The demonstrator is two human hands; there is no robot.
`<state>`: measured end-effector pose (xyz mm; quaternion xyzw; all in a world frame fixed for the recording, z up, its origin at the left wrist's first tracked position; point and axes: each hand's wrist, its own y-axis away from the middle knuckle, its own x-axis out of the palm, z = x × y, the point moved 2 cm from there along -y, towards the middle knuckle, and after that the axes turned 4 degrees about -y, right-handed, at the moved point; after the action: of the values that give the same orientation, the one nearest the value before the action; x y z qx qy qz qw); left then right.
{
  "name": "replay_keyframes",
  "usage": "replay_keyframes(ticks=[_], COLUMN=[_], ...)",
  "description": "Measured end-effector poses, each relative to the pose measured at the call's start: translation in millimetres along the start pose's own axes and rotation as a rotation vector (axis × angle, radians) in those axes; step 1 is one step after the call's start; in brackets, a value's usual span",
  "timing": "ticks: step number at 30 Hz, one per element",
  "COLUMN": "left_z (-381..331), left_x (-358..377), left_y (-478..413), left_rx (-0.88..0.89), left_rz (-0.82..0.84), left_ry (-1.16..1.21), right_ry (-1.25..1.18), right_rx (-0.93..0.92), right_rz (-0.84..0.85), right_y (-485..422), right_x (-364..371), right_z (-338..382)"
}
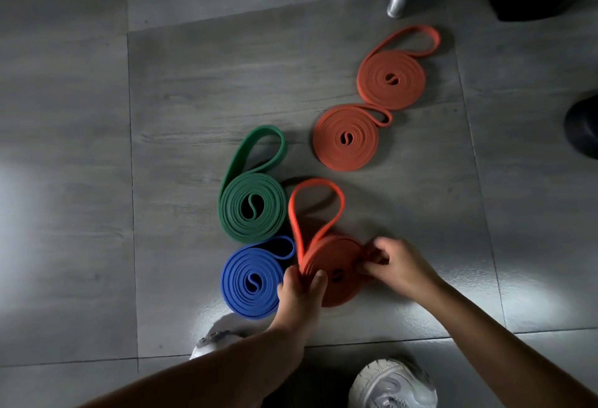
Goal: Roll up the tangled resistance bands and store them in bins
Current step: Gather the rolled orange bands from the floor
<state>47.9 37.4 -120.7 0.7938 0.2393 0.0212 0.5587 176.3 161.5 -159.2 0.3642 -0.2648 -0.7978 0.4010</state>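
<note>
Near centre on the grey tiled floor [97, 148], the half-wound flat orange rubber band [338, 260] is pinched at its left rim by the left hand [299, 292] and at its right rim by the right hand [396, 267]. Its far loop is not yet wound in, so a slackened pinch would likely let the turns spring open against the blue rolled band [250, 278] just to the left.

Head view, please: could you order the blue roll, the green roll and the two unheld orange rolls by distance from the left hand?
1. Blue roll, beside the left hand, to its left.
2. Green roll, just beyond the blue one.
3. Nearer orange roll, middle right.
4. Farther orange roll, top right.
</note>
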Motion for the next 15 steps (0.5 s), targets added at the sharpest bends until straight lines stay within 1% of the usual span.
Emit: replay_keyframes(ticks=[2, 3, 4, 6, 8, 9, 10, 11, 12, 13, 14, 15], left_z=[-7, -11, -17, -34, -50, -58, -67, -75, -82, -89, -95, -102], left_x=[-2, -3, -4, -8, -13, -16, -20, -22, -25, -26, -28, -29], left_y=[2, 3, 5, 8, 7, 5, 3, 1, 0, -2, -4, -4], left_rx=[0.144, 0.245, 0.358, 0.523, 0.593, 0.615, 0.648, 0.681, 0.719, 0.743, 0.758, 0.767], left_rz=[-0.034, -0.053, -0.063, -0.053, -0.018, 0.002, 0.012, 0.021, 0.033, 0.056, 0.081, 0.106], left_ry=[-0.204, -0.282, -0.337, -0.439, -0.538, -0.58, -0.617, -0.663, -0.727, -0.804, -0.888, -0.964], right_ry=[-0.082, -0.108, -0.106, -0.088, -0.069, -0.002, 0.123, 0.27, 0.359, 0.374, 0.352, 0.365], right_rx=[-0.001, -0.008, -0.012, -0.045, -0.052, -0.048, -0.032, -0.008, -0.031, -0.122, -0.262, -0.417], right_rz=[-0.01, -0.006, 0.013, 0.048, 0.04, 0.028, -0.008, -0.102, -0.257, -0.435, -0.575, -0.638], right_y=[2, 3, 6, 12, 19, 24, 27, 29, 32, 34, 35, 33], right_x=[-1, 0, 1, 0, -8, -16, -25, -36, -49, -60, -69, -75], right_z=[-4, -5, -5, -1, 6, 11, 16, 21, 29, 40, 50, 61])
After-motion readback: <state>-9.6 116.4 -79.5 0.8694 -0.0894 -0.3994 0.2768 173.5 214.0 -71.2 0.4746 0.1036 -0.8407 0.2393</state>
